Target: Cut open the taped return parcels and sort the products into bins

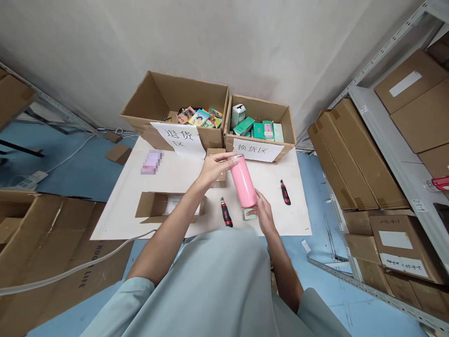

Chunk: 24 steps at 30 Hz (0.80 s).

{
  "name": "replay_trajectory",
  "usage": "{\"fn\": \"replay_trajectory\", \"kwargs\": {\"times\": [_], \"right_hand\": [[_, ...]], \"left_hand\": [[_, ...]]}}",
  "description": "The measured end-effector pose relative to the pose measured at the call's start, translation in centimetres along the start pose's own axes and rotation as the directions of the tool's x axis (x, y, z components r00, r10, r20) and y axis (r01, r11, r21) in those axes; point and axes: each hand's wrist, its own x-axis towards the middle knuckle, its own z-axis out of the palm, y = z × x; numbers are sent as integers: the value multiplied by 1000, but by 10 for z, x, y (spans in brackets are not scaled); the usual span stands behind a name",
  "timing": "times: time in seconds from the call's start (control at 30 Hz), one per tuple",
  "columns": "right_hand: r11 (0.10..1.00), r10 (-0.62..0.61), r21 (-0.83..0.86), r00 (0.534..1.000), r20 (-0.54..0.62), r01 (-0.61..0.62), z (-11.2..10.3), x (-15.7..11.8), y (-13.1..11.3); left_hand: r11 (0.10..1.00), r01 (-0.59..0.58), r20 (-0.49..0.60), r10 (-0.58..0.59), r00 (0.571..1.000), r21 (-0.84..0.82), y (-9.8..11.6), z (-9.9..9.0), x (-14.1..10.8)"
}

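Observation:
A pink tumbler (243,182) with a silver rim is tilted above the white table (119,206). My left hand (214,168) grips it near the rim, and my right hand (263,213) supports the lower end with closed fingers. Just below the tumbler's base a small green and white box (249,214) shows in part; whether my right hand touches it I cannot tell. One red and black utility knife (226,213) lies left of the tumbler, another utility knife (285,193) to the right. Behind my left hand stands a small cardboard box (220,180), partly hidden.
An open carton (149,206) sits at the table's front left. Along the wall stand a large box (140,105) of colourful booklets and a box (289,126) of green packages, each with a paper sign. Shelves of cartons (358,159) line the right; a white cable (87,263) crosses the left.

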Motion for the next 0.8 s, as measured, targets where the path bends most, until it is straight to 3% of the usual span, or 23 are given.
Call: {"fn": "replay_trajectory", "kwargs": {"times": [0.1, 0.2, 0.33, 0.43, 0.53, 0.6, 0.7, 0.8], "right_hand": [[926, -157, -365, 978, -135, 98, -2, -3, -3], [792, -206, -604, 969, -137, 83, 2, -7, -1], [658, -295, -750, 939, -175, 68, 13, -11, 13], [611, -369, -786, 913, -176, 95, 18, -13, 22], [657, -369, -745, 910, -187, 113, 18, -16, 23], [772, -291, -627, 935, -204, 103, 17, -19, 19], [951, -117, -303, 977, -176, 60, 15, -23, 9], [1000, 12, 0, 997, -71, -12, 15, -29, -2]], "left_hand": [[998, -21, -81, 26, 996, 64, -9, 1, 4], [997, 9, -120, -1, 993, 72, -18, 3, 6], [996, 72, -130, -66, 989, 47, -25, 6, 2], [996, 74, -112, -68, 991, 58, -25, 7, -4], [996, 52, -75, -46, 996, 71, -23, 5, -8], [994, 53, -68, -46, 997, 101, -21, 2, -8], [986, 28, -29, -23, 999, 165, -15, -4, -6], [977, -43, 48, 33, 998, 208, -2, -9, -5]]}}
